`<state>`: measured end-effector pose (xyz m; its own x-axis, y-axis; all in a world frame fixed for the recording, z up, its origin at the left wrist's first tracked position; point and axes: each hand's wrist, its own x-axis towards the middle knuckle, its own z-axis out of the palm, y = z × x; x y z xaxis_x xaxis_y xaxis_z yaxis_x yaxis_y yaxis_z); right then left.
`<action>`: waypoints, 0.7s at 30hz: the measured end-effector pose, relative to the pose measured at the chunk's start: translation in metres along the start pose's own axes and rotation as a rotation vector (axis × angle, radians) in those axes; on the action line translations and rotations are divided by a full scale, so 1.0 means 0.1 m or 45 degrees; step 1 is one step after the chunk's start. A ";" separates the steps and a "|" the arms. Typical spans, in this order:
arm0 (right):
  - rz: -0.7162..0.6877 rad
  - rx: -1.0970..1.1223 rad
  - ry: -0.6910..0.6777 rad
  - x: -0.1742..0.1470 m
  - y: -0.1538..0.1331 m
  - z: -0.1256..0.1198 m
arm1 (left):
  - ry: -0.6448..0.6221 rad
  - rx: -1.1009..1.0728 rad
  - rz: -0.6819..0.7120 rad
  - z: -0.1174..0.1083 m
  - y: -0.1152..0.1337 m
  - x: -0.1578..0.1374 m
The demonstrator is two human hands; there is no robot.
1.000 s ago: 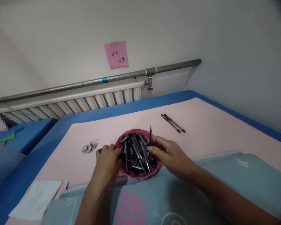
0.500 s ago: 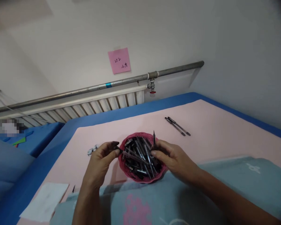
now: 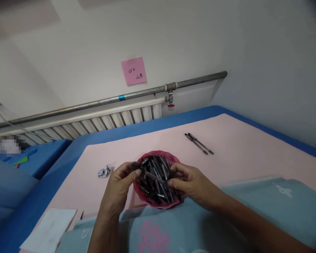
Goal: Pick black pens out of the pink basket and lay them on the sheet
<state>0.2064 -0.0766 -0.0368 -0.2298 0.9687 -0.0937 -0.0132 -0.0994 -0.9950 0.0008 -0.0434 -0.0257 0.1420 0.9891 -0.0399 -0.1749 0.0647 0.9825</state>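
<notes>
Over a pink basket full of black and clear pens, both hands hold one slim pen with a clear barrel. My left hand pinches its dark upper-left end between thumb and fingers; a further dark piece, perhaps a cap, shows at those fingertips. My right hand has its thumb and curled fingers closed at the pen's lower-right end. Whether another small part sits inside the right fingers is hidden. Loose pens lie in a jumble beneath.
Two capped pens lie on the pink table cover. Crumpled paper is left of the basket, and a white sheet with a small dark piece beside it lies front left. Blue-green cloth covers the near edge. A radiator stands behind.
My right hand has turned down to the barrel's lower end; the thin pointed part that stood up from its fingers no longer shows. My left hand has shifted slightly right, uncovering the crumpled paper.
</notes>
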 end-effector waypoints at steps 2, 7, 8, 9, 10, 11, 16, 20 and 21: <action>0.045 0.051 -0.021 -0.01 -0.02 0.00 | 0.017 -0.031 -0.043 0.00 0.00 0.01; 0.132 0.117 -0.050 -0.03 -0.06 -0.02 | 0.110 -0.112 -0.136 -0.01 0.02 0.01; 0.142 0.114 -0.052 -0.03 -0.07 -0.02 | 0.129 -0.118 -0.142 -0.02 0.03 0.02; 0.153 0.114 -0.050 -0.02 -0.07 -0.03 | 0.150 -0.121 -0.145 -0.04 0.03 0.02; 0.168 0.120 -0.044 -0.02 -0.07 -0.05 | 0.175 -0.121 -0.145 -0.07 0.04 0.03; 0.181 0.126 -0.033 -0.02 -0.07 -0.06 | 0.210 -0.119 -0.138 -0.09 0.04 0.04; 0.117 0.095 0.104 0.05 -0.03 -0.14 | 0.389 0.028 -0.058 -0.18 0.01 0.10; 0.026 0.018 0.205 0.11 0.04 -0.19 | 0.161 0.209 -0.047 -0.06 -0.09 0.11; 0.026 -0.003 0.204 0.12 0.06 -0.20 | 0.110 0.239 -0.038 -0.04 -0.11 0.11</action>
<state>0.2226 -0.0608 -0.0445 -0.0719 0.9904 -0.1181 -0.0082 -0.1190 -0.9929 0.0007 -0.0325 -0.0377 0.0586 0.9953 -0.0768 0.0137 0.0761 0.9970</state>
